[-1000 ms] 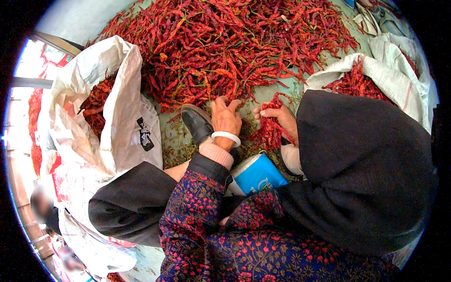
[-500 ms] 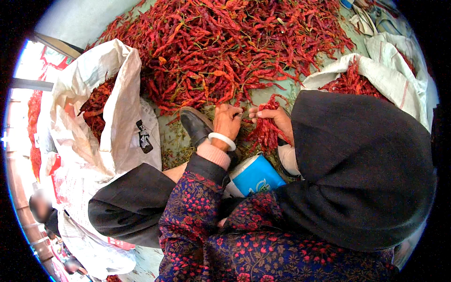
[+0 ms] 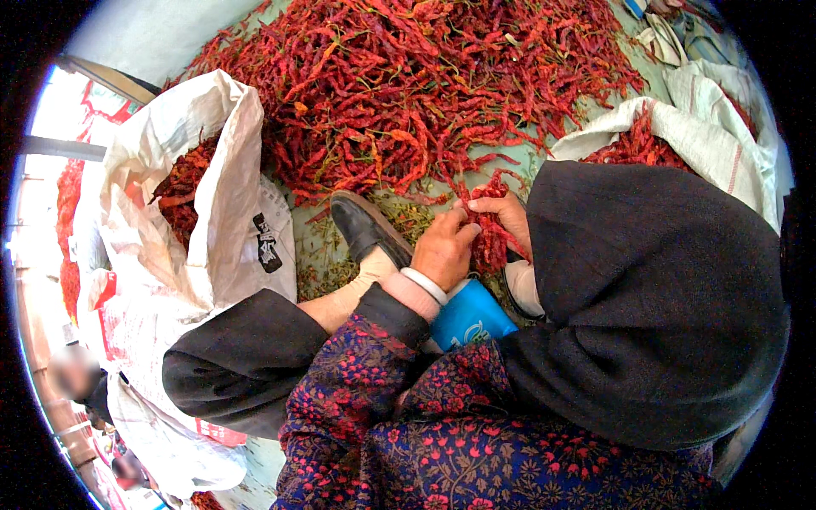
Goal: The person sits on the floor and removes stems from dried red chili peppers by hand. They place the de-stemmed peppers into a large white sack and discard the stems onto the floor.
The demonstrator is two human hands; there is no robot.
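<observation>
My right hand point(image 3: 508, 219) is closed round a bunch of dried red chillies point(image 3: 489, 245), which hang down from its fingers. My left hand point(image 3: 448, 248), with a white bangle point(image 3: 424, 286) on its wrist, is drawn up against the left side of that bunch. Its fingers are bent and pinch at the chillies; the fingertips are partly hidden among them. Just beyond both hands begins a big heap of dried red chillies point(image 3: 408, 93) spread on the floor. Beneath the hands lies a blue box or packet point(image 3: 473, 314), partly covered by my left wrist.
An open white woven sack point(image 3: 231, 170) with chillies inside stands at the left. Another sack point(image 3: 718, 136) of chillies is at the right, behind my black-clothed knee point(image 3: 654, 297). Stems and scraps point(image 3: 327, 259) litter the floor by my black shoe point(image 3: 361, 223). People show at the far left.
My left hand has moved from the near edge of the heap back toward me and rightward, onto the bunch. My right hand stays nearly in place, still holding the chillies.
</observation>
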